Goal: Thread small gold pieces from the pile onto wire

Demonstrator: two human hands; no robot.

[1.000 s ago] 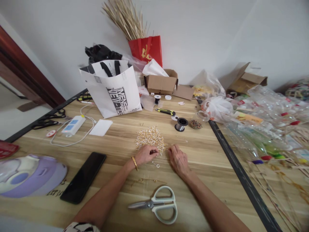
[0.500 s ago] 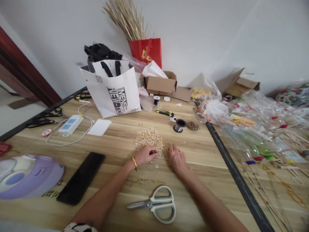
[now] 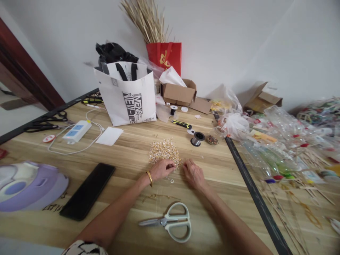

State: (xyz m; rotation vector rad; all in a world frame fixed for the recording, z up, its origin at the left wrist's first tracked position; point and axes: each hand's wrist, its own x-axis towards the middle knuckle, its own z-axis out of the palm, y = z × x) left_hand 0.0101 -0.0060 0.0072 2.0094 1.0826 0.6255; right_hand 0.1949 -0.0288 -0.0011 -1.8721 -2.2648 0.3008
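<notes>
A loose pile of small gold and white beads or findings (image 3: 165, 150) lies on the wooden table in front of me. At its near edge, my left hand (image 3: 161, 169) is closed with thumb and fingertips together; anything between them is too small to make out. My right hand (image 3: 193, 173) rests just right of the pile, its fingers bent down and drawn together, their tips hidden. A small ring-ended piece (image 3: 171, 181) lies below my left fingers. Nearer to me are a thin gold chain (image 3: 162, 196) and scissors with pale handles (image 3: 177, 222).
Beyond the pile stand a wire spool (image 3: 197, 139), a yellow-black utility knife (image 3: 181, 124) and a white bag (image 3: 127, 95). To the left lie a black phone (image 3: 87, 191) and a white power strip (image 3: 77, 131). Plastic bottles (image 3: 278, 156) crowd the right side.
The view has shifted slightly. My right hand sits a little closer to my left hand; both remain beside the pile. The chain and scissors stay where they lay.
</notes>
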